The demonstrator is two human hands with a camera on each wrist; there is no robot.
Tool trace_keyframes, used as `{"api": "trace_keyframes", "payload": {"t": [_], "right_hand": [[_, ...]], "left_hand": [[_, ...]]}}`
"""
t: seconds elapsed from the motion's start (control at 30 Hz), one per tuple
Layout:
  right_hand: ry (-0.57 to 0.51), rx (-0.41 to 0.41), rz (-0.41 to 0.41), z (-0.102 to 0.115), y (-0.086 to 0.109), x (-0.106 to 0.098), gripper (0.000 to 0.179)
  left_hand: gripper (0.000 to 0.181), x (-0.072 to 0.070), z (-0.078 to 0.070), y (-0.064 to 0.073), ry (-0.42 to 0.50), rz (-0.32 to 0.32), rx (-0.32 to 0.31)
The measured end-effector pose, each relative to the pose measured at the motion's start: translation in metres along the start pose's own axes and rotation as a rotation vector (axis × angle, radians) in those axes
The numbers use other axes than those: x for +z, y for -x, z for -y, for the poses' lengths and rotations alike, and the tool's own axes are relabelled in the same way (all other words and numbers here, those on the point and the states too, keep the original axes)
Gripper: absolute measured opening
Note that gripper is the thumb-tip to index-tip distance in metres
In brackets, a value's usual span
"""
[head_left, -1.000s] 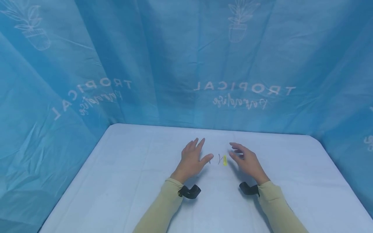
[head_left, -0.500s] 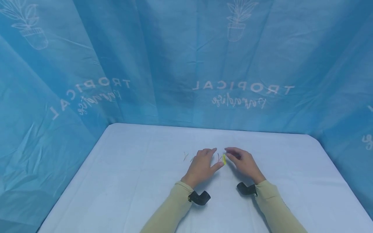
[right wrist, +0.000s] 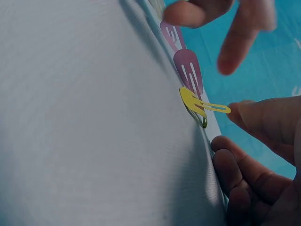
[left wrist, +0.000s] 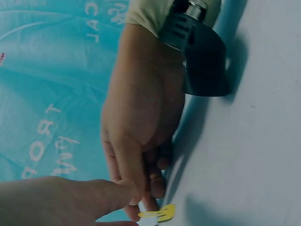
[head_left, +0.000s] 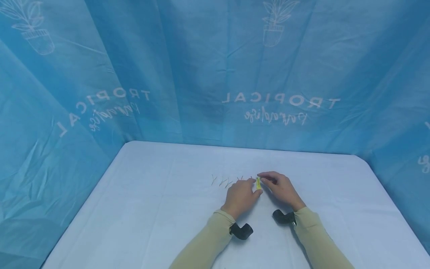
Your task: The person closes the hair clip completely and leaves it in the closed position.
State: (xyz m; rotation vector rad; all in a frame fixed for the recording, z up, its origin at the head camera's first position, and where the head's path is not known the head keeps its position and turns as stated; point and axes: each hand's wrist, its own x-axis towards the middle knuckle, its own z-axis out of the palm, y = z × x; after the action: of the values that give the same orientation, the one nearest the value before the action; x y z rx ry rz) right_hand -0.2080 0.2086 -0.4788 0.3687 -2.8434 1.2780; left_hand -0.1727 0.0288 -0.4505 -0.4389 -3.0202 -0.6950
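white tabletop [head_left: 134, 209]: spread left hand [head_left: 240, 196] partly hides clips [right wrist: 186, 58]; right hand [head_left: 281, 189] pinches yellow clip [right wrist: 190, 100].

Pale khaki-green is worn on both arms: the left sleeve [head_left: 205, 241] and the right sleeve [head_left: 317, 237] are long, and are finished with plain cuffs [left wrist: 146, 18]. A black, elbow-shaped left wrist unit [head_left: 240, 232] is matched by a right wrist unit [left wrist: 204, 61], where slots [left wrist: 182, 24] and a silvery fitting [left wrist: 196, 7] are seen. The left hand [head_left: 240, 198] and right hand [head_left: 282, 189] are ungloved.
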Motion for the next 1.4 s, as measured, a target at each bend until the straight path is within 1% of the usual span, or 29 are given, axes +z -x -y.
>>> {"api": "trace_keyframes", "payload": {"t": [0.13,0.27,0.43,0.67,0.87,1.0,1.2,1.4], "right_hand": [[0.012,-0.014,-0.002,-0.003,-0.001,0.002,0.027],[0.024,-0.035,-0.016,-0.005,-0.003,0.003,0.025],[0.038,-0.047,-0.021,-0.007,-0.004,0.004,0.023],[0.03,-0.052,-0.048,-0.007,-0.005,0.006,0.017],[0.033,-0.056,-0.068,-0.007,-0.005,0.008,0.016],[0.04,-0.048,-0.073,-0.009,-0.006,0.009,0.015],[0.044,-0.035,-0.06,-0.01,-0.005,0.008,0.018],[0.018,-0.014,-0.053,-0.013,-0.004,0.007,0.017]], "left_hand": [[0.042,0.007,0.0,-0.002,-0.027,-0.004,-0.005],[0.038,0.013,0.001,-0.004,-0.031,-0.017,-0.019],[0.035,0.016,-0.002,-0.006,-0.033,-0.034,-0.048],[0.03,0.019,-0.007,-0.011,-0.082,-0.067,-0.088],[0.027,0.02,-0.01,-0.015,-0.062,-0.06,-0.126],[0.026,0.021,-0.01,-0.016,-0.045,-0.066,-0.138],[0.026,0.024,-0.008,-0.018,-0.036,-0.067,-0.14],[0.023,0.024,-0.007,-0.018,-0.03,-0.073,-0.142]]}}
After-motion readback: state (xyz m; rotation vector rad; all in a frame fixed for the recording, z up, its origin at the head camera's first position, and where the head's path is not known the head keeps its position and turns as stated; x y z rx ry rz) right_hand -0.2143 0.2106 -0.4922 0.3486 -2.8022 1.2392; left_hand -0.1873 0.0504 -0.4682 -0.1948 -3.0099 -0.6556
